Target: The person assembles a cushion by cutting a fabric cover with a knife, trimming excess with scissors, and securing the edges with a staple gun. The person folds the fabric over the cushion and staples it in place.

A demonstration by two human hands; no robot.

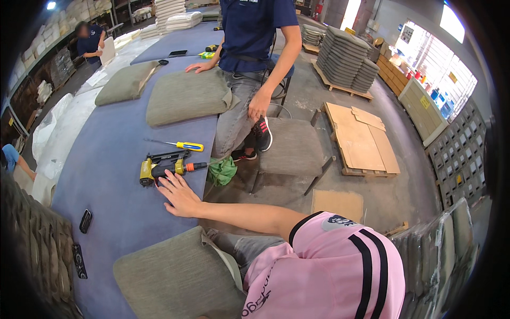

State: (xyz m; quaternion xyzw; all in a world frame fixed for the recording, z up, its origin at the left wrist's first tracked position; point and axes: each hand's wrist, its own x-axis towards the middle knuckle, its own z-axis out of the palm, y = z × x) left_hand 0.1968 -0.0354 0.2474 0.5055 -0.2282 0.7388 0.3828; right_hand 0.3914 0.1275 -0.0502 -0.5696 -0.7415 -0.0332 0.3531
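My right hand (181, 198) reaches over the blue-covered table (101, 186), fingers spread, palm down. Its fingertips are at the near side of a yellow-and-black pneumatic staple gun (159, 169) with an orange hose fitting; whether they touch it I cannot tell. Just beyond the gun lies a screwdriver (188, 146) with a yellow-and-blue handle. A grey-green upholstered seat pad (170, 271) rests at the table edge against my lap, partly over it. My left hand does not show.
Opposite, a co-worker in navy sits by another seat pad (186, 98), one hand on the table. A grey upholstered chair (292, 146) stands on the floor between us. Stacked pads (32, 250) line the left. A cardboard-topped pallet (361, 141) lies to the right.
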